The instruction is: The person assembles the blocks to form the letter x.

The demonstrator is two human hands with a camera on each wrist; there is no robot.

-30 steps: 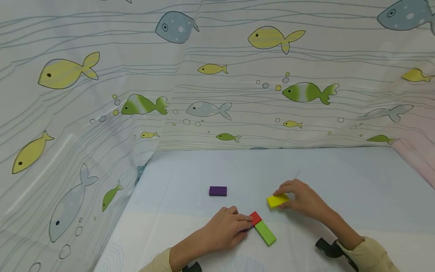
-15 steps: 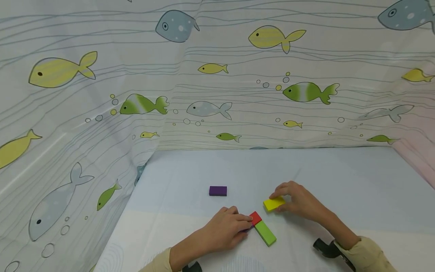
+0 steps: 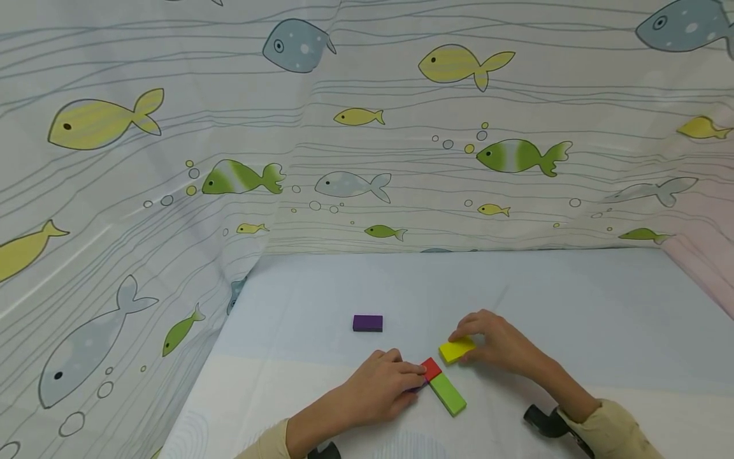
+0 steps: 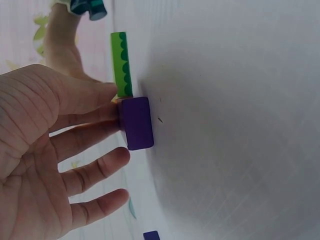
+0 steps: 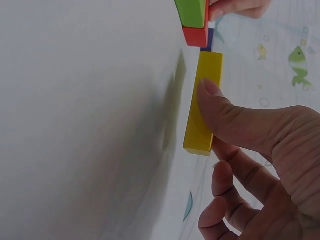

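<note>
My right hand (image 3: 497, 342) pinches a yellow block (image 3: 457, 350) between thumb and fingers. In the right wrist view a shadow lies beside this yellow block (image 5: 202, 122), whose end points toward the other blocks. My left hand (image 3: 378, 390) pinches a purple block (image 4: 137, 123), mostly hidden under the fingers in the head view. One left fingertip rests on a small red block (image 3: 431, 370) at that block's end. From the red block a light green block (image 3: 448, 394) runs toward the near right, its end against the red one.
Another purple block (image 3: 367, 323) lies alone farther back on the white cloth-covered table (image 3: 573, 306). Behind the table hangs a fish-patterned curtain (image 3: 401, 146). A black wrist device (image 3: 545, 422) sits below the right forearm.
My right hand has carried the yellow block left and nearer to me, closer to the red block. The left hand and the blocks by it keep their places.
</note>
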